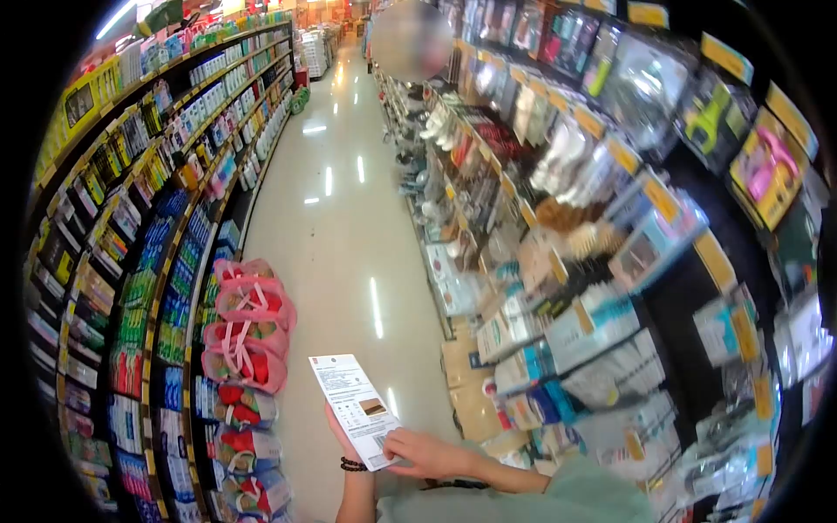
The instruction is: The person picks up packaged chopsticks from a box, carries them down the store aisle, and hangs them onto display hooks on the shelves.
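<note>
A white printed card [356, 405] with text, small pictures and a brown image is held in front of my body, low in the head view. My left hand [338, 436], with a dark beaded bracelet at the wrist, supports the card from its left side and underneath. Across the card's lower right part lies my right hand [418, 452], its curled fingers touching the printed face near a dark square. Light green cloth covers my right upper arm.
A tiled aisle [349, 235] runs ahead. Packed shelves [183, 218] line the left, with pink bags [253, 314] at their foot. Hanging packaged goods [558, 322] line the right, close to my right arm. A blurred patch covers part of the upper right aisle.
</note>
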A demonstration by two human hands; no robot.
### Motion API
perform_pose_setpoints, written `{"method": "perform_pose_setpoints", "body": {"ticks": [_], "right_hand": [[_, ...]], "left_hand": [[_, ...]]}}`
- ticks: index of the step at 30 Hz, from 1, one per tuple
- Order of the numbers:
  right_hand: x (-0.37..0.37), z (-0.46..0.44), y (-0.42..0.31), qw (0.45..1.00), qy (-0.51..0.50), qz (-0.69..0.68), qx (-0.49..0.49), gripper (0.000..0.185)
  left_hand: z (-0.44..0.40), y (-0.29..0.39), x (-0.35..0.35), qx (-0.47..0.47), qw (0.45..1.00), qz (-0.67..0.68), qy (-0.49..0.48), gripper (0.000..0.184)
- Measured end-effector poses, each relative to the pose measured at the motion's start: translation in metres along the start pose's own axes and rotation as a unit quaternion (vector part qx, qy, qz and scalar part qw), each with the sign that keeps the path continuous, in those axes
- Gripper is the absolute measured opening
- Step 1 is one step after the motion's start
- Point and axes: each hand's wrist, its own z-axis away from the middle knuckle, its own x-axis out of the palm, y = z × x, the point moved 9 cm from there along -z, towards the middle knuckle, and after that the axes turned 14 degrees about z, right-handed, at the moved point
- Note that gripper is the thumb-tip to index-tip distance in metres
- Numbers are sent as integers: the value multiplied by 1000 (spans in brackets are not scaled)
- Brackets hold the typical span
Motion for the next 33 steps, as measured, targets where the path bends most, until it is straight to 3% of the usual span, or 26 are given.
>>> {"method": "perform_pose_setpoints", "body": {"ticks": [3,6,9,17,19,21,26,33], "right_hand": [[1,-54,48,998,-56,15,28,20],[-27,-92,79,994,33,-32,101,18],[-61,-127,104,985,149,11,86,19],[-107,-243,217,983,134,85,91,18],[-124,-281,247,985,148,80,48,20],[-139,-316,274,989,126,51,52,22],[-201,-407,330,982,138,124,-28,23],[-243,-488,418,980,119,160,-14,25]], "left_hand": [[-64,18,37,16,999,-29,-22,54],[-130,36,42,6,998,-59,-31,52],[-179,35,77,-8,997,-63,-34,52],[-343,48,117,-36,993,-113,-29,57],[-399,57,127,-58,991,-112,-42,57],[-441,67,141,-47,990,-125,-37,57],[-537,94,190,-19,990,-135,-26,57],[-650,87,226,-9,994,-112,-11,56]]}}
